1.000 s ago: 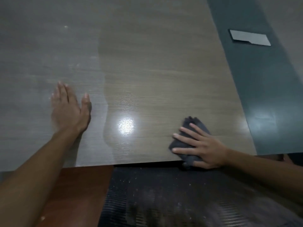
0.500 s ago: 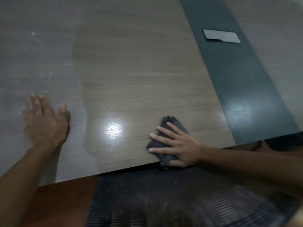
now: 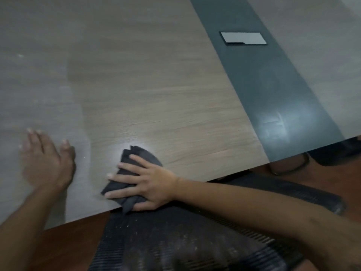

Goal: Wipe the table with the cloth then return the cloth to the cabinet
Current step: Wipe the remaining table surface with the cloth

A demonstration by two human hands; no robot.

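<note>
A dark grey cloth (image 3: 136,155) lies crumpled at the near edge of the wood-grain table (image 3: 156,85). My right hand (image 3: 148,184) presses flat on the cloth with fingers spread, and its thumb wraps the fold that hangs over the edge. My left hand (image 3: 46,161) rests palm down on the dusty, paler left part of the table, holding nothing. A cleaner, darker patch of wood runs from the cloth toward the far side. The cabinet is not in view.
A dark grey strip (image 3: 263,79) crosses the table on the right, with a light grey cover plate (image 3: 243,38) set in it. A black mesh chair back (image 3: 185,241) stands just below the table's near edge. Reddish-brown floor (image 3: 64,249) shows at lower left.
My right hand has slid the cloth leftward along the near edge, closer to my left hand. The left hand has stayed flat on the table.
</note>
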